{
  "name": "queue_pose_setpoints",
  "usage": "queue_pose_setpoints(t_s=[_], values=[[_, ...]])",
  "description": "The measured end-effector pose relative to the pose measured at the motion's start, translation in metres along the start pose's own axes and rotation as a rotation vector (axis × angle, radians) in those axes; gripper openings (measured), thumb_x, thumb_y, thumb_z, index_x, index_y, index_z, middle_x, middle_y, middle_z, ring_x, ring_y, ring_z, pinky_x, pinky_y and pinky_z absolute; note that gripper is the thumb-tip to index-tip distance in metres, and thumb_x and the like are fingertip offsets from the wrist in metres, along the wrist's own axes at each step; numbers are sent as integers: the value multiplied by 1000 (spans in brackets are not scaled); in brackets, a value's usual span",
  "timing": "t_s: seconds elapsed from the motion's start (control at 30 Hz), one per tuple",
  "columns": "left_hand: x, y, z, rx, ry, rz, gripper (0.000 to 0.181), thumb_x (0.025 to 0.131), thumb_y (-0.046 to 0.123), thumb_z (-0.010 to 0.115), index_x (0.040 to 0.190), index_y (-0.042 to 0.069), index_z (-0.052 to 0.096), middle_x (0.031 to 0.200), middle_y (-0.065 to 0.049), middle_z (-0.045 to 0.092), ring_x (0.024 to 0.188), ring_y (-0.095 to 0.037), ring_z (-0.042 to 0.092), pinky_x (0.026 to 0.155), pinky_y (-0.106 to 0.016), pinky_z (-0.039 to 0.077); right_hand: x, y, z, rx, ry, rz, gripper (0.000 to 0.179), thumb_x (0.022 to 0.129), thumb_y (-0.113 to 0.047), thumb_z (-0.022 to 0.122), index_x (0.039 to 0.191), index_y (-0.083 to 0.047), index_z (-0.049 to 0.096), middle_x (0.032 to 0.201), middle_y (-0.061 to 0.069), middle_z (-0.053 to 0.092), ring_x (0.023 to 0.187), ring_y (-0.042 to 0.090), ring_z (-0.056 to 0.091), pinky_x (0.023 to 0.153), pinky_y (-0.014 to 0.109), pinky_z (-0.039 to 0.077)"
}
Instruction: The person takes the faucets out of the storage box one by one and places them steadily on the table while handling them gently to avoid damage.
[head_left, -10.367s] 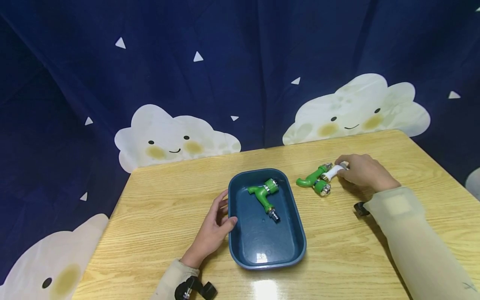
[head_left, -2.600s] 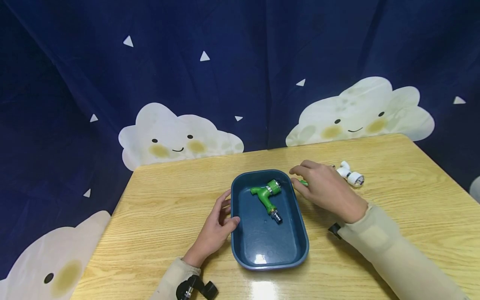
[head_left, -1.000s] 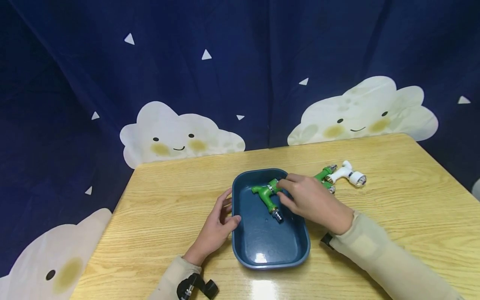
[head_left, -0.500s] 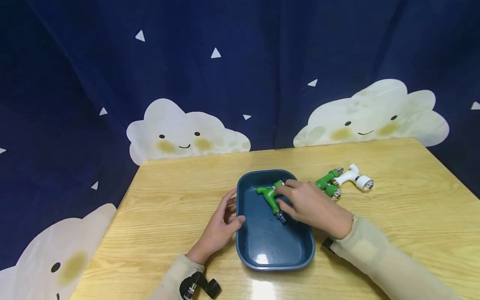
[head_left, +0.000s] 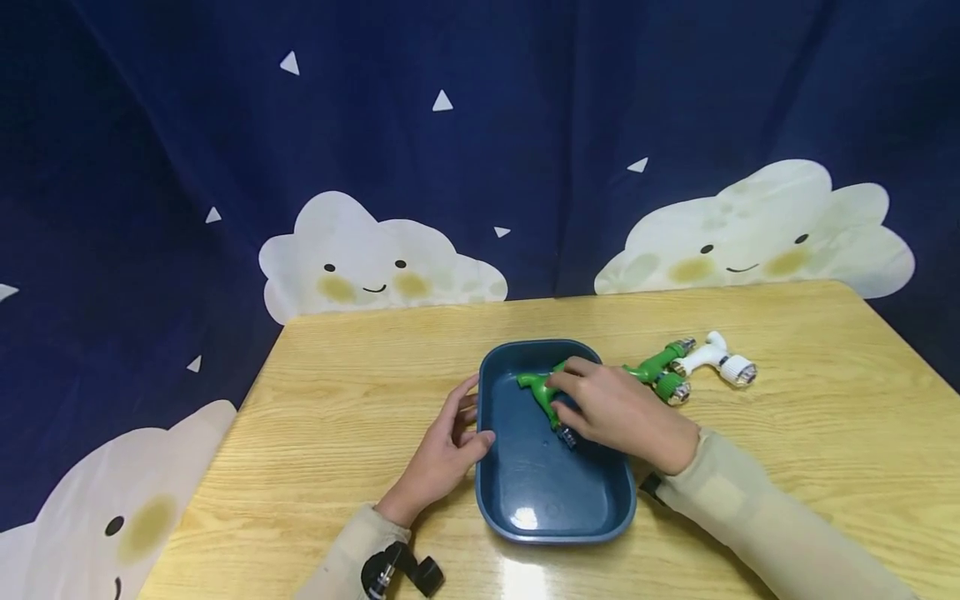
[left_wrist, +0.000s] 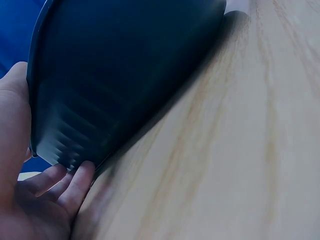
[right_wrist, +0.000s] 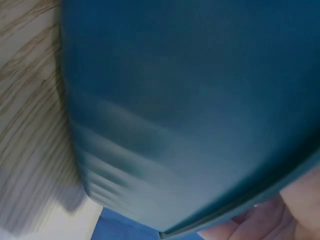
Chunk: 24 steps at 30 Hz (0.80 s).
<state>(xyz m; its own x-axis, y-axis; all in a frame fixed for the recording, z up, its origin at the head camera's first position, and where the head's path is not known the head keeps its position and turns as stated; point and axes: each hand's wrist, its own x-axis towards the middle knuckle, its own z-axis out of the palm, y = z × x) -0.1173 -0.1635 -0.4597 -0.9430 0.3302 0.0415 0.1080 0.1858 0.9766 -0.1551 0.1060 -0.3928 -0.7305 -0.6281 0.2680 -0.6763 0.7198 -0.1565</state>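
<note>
A blue plastic bin (head_left: 555, 500) stands on the table. My left hand (head_left: 442, 454) holds its left side, the thumb over the rim and the fingers against the outer wall; the left wrist view shows these fingers (left_wrist: 77, 185) low on that wall. Inside the bin lies a green tap (head_left: 542, 392) with a metal threaded end. My right hand (head_left: 615, 408) reaches over the bin's right rim and pinches this tap between thumb and fingers, covering most of its knob. In the right wrist view the bin's outer wall (right_wrist: 175, 125) hides most of that hand.
To the right of the bin, a second green tap (head_left: 656, 364) lies on the wooden table (head_left: 360, 392). Against it lies a white tap (head_left: 708, 354) with a ribbed white knob. A dark blue curtain (head_left: 525, 150) with clouds hangs behind the table.
My right hand was at the white tap, then came left past the second green tap, over the rim and down onto the tap inside the bin. My left hand has stayed at the bin.
</note>
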Motion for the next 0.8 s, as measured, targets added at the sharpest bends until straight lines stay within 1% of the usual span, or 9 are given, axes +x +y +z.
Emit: queue_pose_setpoints(t_s=[0.13, 0.3, 0.47, 0.67, 0.8], values=[[1, -1, 0, -3, -6, 5, 77, 99, 10, 62, 163, 32, 25, 158, -15, 44, 142, -34, 53, 99, -18, 53, 2, 0, 2, -5, -6, -1, 26, 96, -25, 72, 116, -10, 75, 104, 7, 68, 62, 7, 54, 61, 29, 54], [0, -2, 0, 4, -5, 3, 76, 100, 11, 62, 162, 34, 25, 158, -14, 44, 142, -32, 52, 100, -19, 52, 6, 1, 5, -7, -8, -9, 24, 95, -25, 73, 114, -11, 75, 100, 5, 68, 66, 9, 55, 62, 31, 54], [0, -2, 0, 6, -8, -3, 77, 100, 12, 62, 163, 32, 24, 158, -14, 44, 142, -32, 52, 100, -19, 52, 9, 2, 8, -2, -9, -22, 22, 94, -25, 74, 112, -12, 75, 96, 3, 67, 70, 9, 56, 63, 30, 53], [0, -2, 0, 11, -7, -1, 77, 100, 11, 62, 163, 31, 24, 158, -13, 44, 142, -32, 52, 100, -18, 52, 12, 3, 11, 3, 13, -49, 21, 92, -24, 76, 108, -12, 76, 92, 2, 65, 70, 8, 55, 60, 27, 51], [0, -2, -1, 5, -12, 4, 77, 100, 11, 62, 163, 31, 24, 158, -13, 44, 142, -32, 52, 100, -18, 52, 14, 4, 13, 4, -8, -45, 22, 93, -27, 76, 108, -12, 76, 92, 2, 65, 70, 7, 54, 61, 26, 51]])
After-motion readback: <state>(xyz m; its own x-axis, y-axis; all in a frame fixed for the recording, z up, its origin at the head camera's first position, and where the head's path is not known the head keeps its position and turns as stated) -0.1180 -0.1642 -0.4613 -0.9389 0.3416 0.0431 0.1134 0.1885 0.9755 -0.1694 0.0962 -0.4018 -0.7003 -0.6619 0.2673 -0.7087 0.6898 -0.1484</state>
